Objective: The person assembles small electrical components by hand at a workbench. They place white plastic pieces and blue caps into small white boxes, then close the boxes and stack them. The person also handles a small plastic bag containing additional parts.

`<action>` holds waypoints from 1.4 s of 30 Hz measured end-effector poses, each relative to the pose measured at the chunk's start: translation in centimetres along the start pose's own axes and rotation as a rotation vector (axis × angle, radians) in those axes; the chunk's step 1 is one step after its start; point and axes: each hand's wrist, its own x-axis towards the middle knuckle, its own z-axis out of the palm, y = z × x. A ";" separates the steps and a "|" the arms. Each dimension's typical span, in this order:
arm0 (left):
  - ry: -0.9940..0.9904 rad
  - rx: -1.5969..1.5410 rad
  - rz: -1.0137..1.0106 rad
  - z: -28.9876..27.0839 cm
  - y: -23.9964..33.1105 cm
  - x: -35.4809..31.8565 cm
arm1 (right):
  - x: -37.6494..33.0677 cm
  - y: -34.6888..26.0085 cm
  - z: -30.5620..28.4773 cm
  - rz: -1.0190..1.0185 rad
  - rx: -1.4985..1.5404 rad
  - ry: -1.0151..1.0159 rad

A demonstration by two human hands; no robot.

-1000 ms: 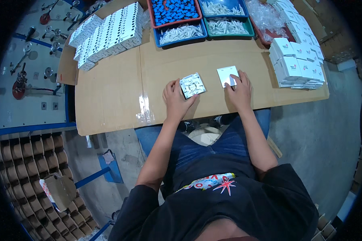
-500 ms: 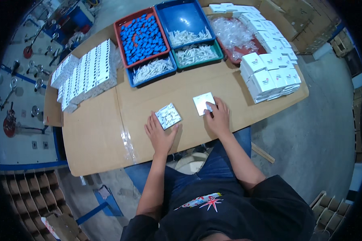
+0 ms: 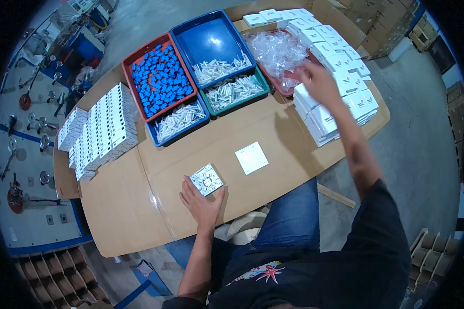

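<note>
A: Left hand [image 3: 201, 202] first — where?
B: Flat on the cardboard-covered surface [image 3: 139, 206], near the front edge. Fingers spread open, tips touching the near edge of a small square grey part [image 3: 207, 179]. Not gripping it, just resting against it.
A: And that part?
B: Lies flat on the surface, open side up, just left of a white square plate [image 3: 251, 157]. The two are close but apart. Nothing touches the plate.
A: Right hand [image 3: 319, 82]?
B: Stretched out far to the right — over the stack of white boxes [image 3: 340, 87], beside the red tray of clear plastic bags [image 3: 278, 51]. Fingers look loosely curled; blurred, so I cannot tell whether they hold anything.
A: Rest of the surface?
B: Red tray of small blue pieces [image 3: 160, 77] at the back left. Next to it a big blue tray [image 3: 211, 41] with white pieces in its near end, then a green tray [image 3: 234, 92] and a smaller blue tray [image 3: 178, 121], both with white pieces. Rows of white boxes [image 3: 103, 129] standing on edge at the far left.
A: Anything else?
B: Person seated, blue jeans, dark shirt. Cardboard dividers [image 3: 46, 273] on the floor, lower left.
</note>
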 end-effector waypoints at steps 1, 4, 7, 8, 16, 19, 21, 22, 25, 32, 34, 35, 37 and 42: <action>-0.011 -0.001 -0.010 0.1 0.3 0.1 | 2.9 2.2 0.0 0.023 -0.061 -0.015; -0.006 0.007 -0.021 0.3 0.5 0.6 | 10.4 8.1 0.6 0.112 -0.282 -0.087; 0.025 0.008 -0.007 0.3 0.6 0.5 | 16.1 12.2 2.5 0.137 -0.442 -0.087; 0.023 0.004 -0.002 0.2 0.7 0.5 | 17.5 14.0 3.4 0.062 -0.510 -0.077; 0.013 0.036 0.014 0.3 0.4 0.9 | 21.1 20.0 11.0 -0.242 -0.714 0.104; -0.018 0.041 -0.019 -0.2 0.7 0.9 | 21.2 19.4 12.1 -0.240 -0.723 0.069; -0.014 0.023 0.003 0.0 0.5 0.9 | 21.2 20.2 12.2 -0.226 -0.734 0.059; -0.010 0.018 0.012 0.1 0.4 0.7 | 21.3 20.1 12.3 -0.222 -0.739 0.051; 0.010 0.014 0.027 0.3 0.3 0.8 | 22.1 20.2 11.2 -0.142 -0.784 -0.015; -0.004 0.015 -0.008 0.3 0.3 0.4 | 21.8 18.1 7.9 -0.069 -0.296 0.278; -0.015 -0.001 0.008 -0.2 0.6 0.4 | 21.2 17.4 6.2 -0.011 0.012 0.241; -0.018 -0.010 0.015 -0.5 0.7 0.5 | 20.9 16.3 5.1 0.015 0.166 0.221; -0.001 -0.047 0.046 0.0 0.1 0.5 | 19.0 14.9 3.1 -0.034 0.436 0.149; 0.168 -0.377 0.057 0.4 -1.2 -0.2 | 8.6 2.5 -1.7 0.052 0.835 -0.027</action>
